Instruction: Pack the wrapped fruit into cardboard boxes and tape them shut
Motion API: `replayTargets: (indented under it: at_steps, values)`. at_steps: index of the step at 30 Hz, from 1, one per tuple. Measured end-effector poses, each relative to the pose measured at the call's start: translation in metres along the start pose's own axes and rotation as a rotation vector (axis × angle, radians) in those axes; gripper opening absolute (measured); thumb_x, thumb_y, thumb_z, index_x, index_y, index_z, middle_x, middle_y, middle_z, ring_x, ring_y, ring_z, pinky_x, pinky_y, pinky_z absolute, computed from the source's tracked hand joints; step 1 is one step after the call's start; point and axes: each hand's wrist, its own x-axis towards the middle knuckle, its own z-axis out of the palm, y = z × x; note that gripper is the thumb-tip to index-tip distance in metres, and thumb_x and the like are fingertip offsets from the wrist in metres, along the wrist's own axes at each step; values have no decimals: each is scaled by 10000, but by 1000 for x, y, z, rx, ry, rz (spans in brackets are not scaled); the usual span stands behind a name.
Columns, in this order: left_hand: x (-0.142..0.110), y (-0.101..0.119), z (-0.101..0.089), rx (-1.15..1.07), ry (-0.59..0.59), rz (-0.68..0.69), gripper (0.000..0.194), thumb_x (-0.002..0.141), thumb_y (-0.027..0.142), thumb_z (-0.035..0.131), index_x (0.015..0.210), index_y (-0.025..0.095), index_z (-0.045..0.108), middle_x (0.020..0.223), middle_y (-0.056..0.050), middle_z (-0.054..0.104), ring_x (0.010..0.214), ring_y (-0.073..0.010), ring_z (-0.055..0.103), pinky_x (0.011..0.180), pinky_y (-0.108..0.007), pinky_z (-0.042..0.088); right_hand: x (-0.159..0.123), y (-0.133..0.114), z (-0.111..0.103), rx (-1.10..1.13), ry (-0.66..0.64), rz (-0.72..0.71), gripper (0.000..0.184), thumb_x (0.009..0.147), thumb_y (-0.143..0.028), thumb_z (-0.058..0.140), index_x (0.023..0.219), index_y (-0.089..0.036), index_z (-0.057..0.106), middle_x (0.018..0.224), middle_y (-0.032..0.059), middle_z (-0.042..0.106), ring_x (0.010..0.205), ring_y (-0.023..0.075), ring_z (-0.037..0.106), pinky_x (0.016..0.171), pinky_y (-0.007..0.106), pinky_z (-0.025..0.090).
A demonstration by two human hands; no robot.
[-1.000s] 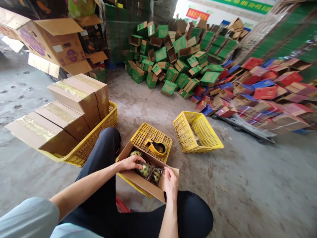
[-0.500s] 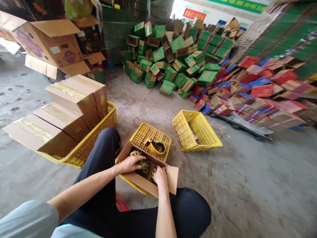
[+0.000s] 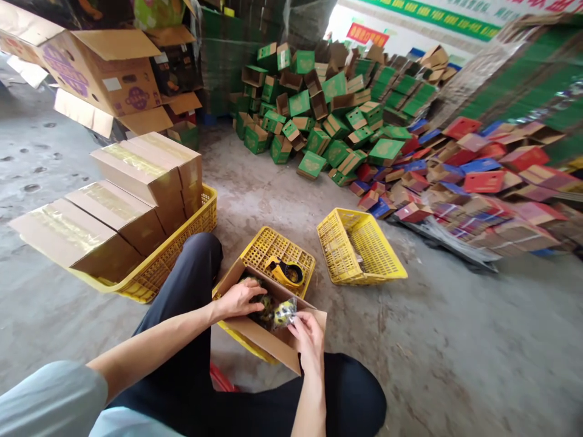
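Yellow-and-black bundle: a rounded piece in clear, crinkled plastic film (image 3: 285, 312), raised at the right end of the open box, between its walls.
Right hand: the right hand (image 3: 308, 338) has thumb and fingers pinched together on the film's edge.
Left hand: the left hand (image 3: 243, 298) lies over the box's left part, fingers bent and slightly apart, touching dark-and-yellow wrapped pieces (image 3: 265, 306); whether it grips one, I cannot tell.
Film risk: with so little of it pinched, the slick wrap could slip, tear or catch on the box flap.
Brown cardboard box: the long, open box (image 3: 266, 340) rests on an upturned yellow plastic lattice crate (image 3: 259, 249); its right end seems to overhang, so a downward push or a knock from the dark-trousered right leg (image 3: 353, 388) could tip it.
Yellow-and-black tape dispenser: this ring-shaped tool (image 3: 288, 271) lies loose just beyond the box, which could shove it off if it slid.
Taped brown cartons: the stacked cartons (image 3: 148, 161), at left, show clear tape and no readable print.
Purple-printed carton: the large brown carton (image 3: 116, 88) bears purple emblems and a pale label, all illegible.
Wall banners: one red (image 3: 367, 34), one green (image 3: 437, 18); their pale characters are too blurred to read.
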Motion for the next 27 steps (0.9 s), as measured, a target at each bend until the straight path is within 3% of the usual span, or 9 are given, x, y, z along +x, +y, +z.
replayTargets:
  at_steps: [3,7,9,12,15,17,22,27]
  values:
    - [1,13,-6,-171,-49,-15,575,928,600,695,1321,182,727,1124,-133,719,1007,-275,675,966,-380,516,-3,-7,3,318,-14,44,314,757,-499,826,876,-252,673,913,23,731,862,258,723,800,460,635]
    - [1,24,-4,-656,-240,-141,740,906,647,704,1497,218,583,1323,-134,696,1089,-279,686,883,-357,562,-4,-19,16,467,-52,-4,254,786,-425,818,862,-257,644,926,4,712,862,225,717,827,437,639]
    - [1,25,-1,-822,-297,-180,769,889,637,732,1507,210,566,1330,-139,692,1067,-268,694,846,-343,578,-5,-23,22,491,-93,-16,232,800,-405,811,843,-254,640,931,4,720,879,218,719,850,419,635]
    - [3,24,1,-866,-261,-199,682,863,604,780,1375,167,671,1239,-135,719,991,-234,693,796,-304,576,-7,-26,29,484,-134,-30,233,829,-433,795,918,-254,675,1017,28,749,950,232,729,872,410,630]
    - [4,22,0,-866,-215,-202,627,819,560,841,1280,154,716,1164,-111,734,930,-203,682,771,-271,547,-7,-25,31,427,-128,-21,456,846,-522,782,1223,-280,692,1306,88,722,1154,289,705,880,412,632]
    - [4,20,-1,-858,-215,-202,605,791,525,876,1246,157,726,1139,-94,737,906,-189,682,788,-267,529,-6,-22,32,358,-141,22,573,832,-551,800,1327,-288,681,1419,107,683,1251,321,671,885,402,631]
    - [4,19,2,-851,-246,-219,609,733,469,931,1225,175,726,1153,-81,738,981,-222,701,882,-311,521,-3,-17,33,396,-119,87,500,773,-598,843,1132,-251,809,1245,106,786,1124,333,740,837,397,641]
    - [2,21,3,-960,-295,-254,780,769,493,907,1447,245,612,1360,-115,676,1158,-265,680,941,-350,533,-5,-21,34,446,-90,40,408,791,-574,836,1038,-249,837,1183,99,804,1061,317,756,829,391,638]
